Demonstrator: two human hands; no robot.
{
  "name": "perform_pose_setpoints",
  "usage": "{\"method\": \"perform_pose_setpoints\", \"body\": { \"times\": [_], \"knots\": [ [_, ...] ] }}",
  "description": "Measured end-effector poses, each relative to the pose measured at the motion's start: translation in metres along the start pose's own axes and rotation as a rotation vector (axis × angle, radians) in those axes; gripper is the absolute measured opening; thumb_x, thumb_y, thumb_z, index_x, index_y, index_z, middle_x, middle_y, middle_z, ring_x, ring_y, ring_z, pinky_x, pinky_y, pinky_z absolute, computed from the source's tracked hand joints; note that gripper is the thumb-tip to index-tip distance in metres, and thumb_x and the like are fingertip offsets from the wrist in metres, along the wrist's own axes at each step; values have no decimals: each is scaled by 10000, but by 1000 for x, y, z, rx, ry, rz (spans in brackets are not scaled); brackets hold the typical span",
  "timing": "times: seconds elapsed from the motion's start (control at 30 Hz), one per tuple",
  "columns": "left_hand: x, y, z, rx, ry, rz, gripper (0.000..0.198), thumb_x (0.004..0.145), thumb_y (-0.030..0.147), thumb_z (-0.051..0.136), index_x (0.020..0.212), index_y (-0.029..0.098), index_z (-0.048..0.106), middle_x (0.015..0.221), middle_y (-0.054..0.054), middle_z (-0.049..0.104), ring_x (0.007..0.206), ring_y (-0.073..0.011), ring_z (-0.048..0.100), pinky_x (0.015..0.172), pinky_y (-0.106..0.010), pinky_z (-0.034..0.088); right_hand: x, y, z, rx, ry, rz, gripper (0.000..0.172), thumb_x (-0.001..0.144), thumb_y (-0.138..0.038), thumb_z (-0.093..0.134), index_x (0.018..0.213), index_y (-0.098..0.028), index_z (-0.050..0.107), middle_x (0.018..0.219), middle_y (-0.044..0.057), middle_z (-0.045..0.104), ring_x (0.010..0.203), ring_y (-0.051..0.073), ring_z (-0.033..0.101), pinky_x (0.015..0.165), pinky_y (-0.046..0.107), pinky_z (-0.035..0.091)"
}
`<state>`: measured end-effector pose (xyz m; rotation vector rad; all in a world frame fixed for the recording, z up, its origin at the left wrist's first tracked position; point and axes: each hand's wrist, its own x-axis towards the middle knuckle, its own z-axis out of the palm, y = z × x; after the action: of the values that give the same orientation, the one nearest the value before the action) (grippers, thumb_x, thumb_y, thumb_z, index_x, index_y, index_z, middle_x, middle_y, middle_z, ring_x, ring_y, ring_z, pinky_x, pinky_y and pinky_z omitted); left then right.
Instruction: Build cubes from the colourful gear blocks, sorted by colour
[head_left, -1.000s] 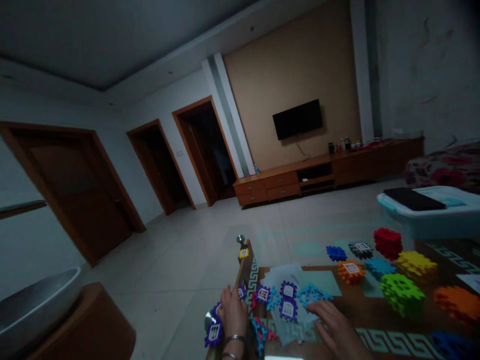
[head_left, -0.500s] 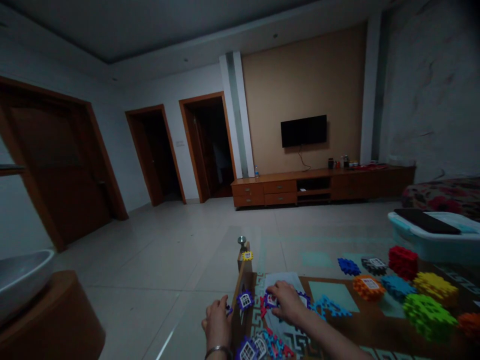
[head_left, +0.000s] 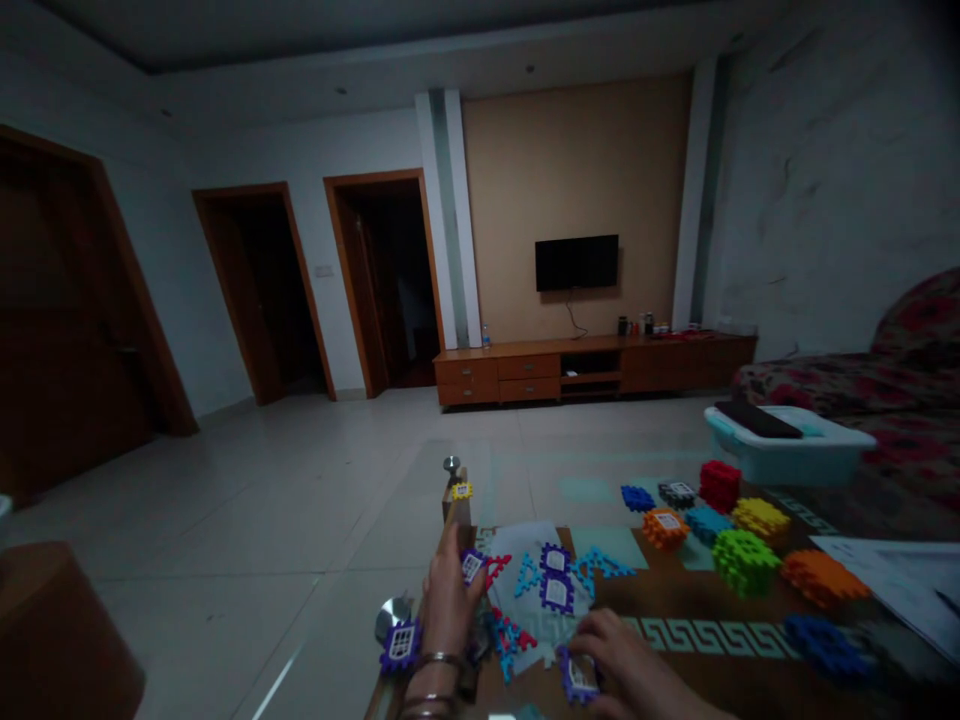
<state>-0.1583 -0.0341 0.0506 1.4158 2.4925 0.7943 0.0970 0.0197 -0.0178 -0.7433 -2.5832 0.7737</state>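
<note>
My left hand (head_left: 454, 590) reaches over the left part of the glass table, its fingers at a purple window piece (head_left: 473, 567) beside a red triangular piece (head_left: 498, 570). Lower right, my right hand (head_left: 607, 645) has its fingers on another purple window piece (head_left: 579, 677). Between and beyond the hands lie two joined purple pieces (head_left: 556, 577) with light blue triangular pieces (head_left: 606, 566) on either side. Red and blue pieces (head_left: 511, 640) lie between the hands. One more purple piece (head_left: 400, 646) is left of my left wrist.
Stacks of coloured pieces, such as green (head_left: 745, 562) and orange (head_left: 823, 577), stand at the right. Behind them is a lidded teal box (head_left: 787, 455). A yellow piece (head_left: 462, 491) lies near the table's far left corner. Paper (head_left: 892, 590) lies at the right.
The view has turned right. My left hand has moved forward and inward to a purple piece. My right hand has left the joined pieces and come nearer, to another purple piece.
</note>
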Motion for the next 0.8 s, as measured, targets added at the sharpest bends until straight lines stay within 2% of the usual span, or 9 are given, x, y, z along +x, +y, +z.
{"method": "perform_pose_setpoints", "body": {
  "times": [0.1, 0.17, 0.27, 0.33, 0.47, 0.6, 0.8],
  "knots": [
    [-29, 32, 17, -114, -120, 191, 670, 800, 232, 514, 1435, 125, 330, 1247, -124, 603, 1191, -224, 534, 1039, -320, 381, 11, 10, -3, 34, 125, 54, 308, 805, -153, 573, 1096, -204, 657, 1127, 114, 627, 1066, 264, 554, 928, 381, 435],
    [-51, 51, 31, -111, -248, 293, 685, 761, 208, 531, 1425, 166, 369, 1313, -109, 569, 1252, -242, 480, 1100, -362, 334, 27, 18, -8, 26, 176, 77, 351, 815, -85, 483, 1095, -189, 667, 1129, 118, 635, 1092, 247, 548, 964, 377, 416],
    [-77, 73, 49, -9, -447, 396, 684, 706, 182, 569, 1378, 212, 442, 1366, -98, 541, 1278, -297, 447, 1112, -465, 318, 46, 30, -9, -19, 138, 23, 450, 778, -49, 486, 1156, -215, 666, 1234, 107, 612, 1157, 239, 517, 988, 370, 395],
    [-86, 82, 58, 70, -512, 418, 645, 703, 162, 562, 1342, 196, 480, 1342, -115, 562, 1252, -327, 468, 1075, -513, 348, 51, 35, -6, -82, 84, 0, 459, 797, -71, 503, 1181, -266, 662, 1285, 81, 597, 1190, 248, 498, 983, 387, 387],
    [-88, 85, 65, 165, -483, 418, 562, 744, 124, 504, 1305, 164, 511, 1292, -131, 595, 1210, -337, 502, 1029, -533, 383, 49, 34, -5, -222, 50, 58, 425, 823, -113, 539, 1167, -327, 667, 1272, 55, 611, 1181, 272, 499, 942, 421, 381],
    [-84, 77, 65, 186, -458, 390, 513, 747, 138, 546, 1258, 189, 554, 1266, -103, 612, 1202, -322, 504, 1026, -498, 388, 46, 26, -13, -289, 43, 121, 340, 814, -164, 610, 1118, -295, 688, 1216, 73, 627, 1139, 284, 518, 916, 407, 386],
    [-81, 65, 69, 77, -448, 364, 697, 642, 167, 699, 1306, 263, 511, 1305, -56, 571, 1217, -311, 462, 1039, -476, 348, 45, 20, -18, -341, 83, 193, 179, 794, -193, 680, 971, -219, 695, 1113, 78, 642, 1071, 281, 541, 868, 371, 402]
  ]
}}
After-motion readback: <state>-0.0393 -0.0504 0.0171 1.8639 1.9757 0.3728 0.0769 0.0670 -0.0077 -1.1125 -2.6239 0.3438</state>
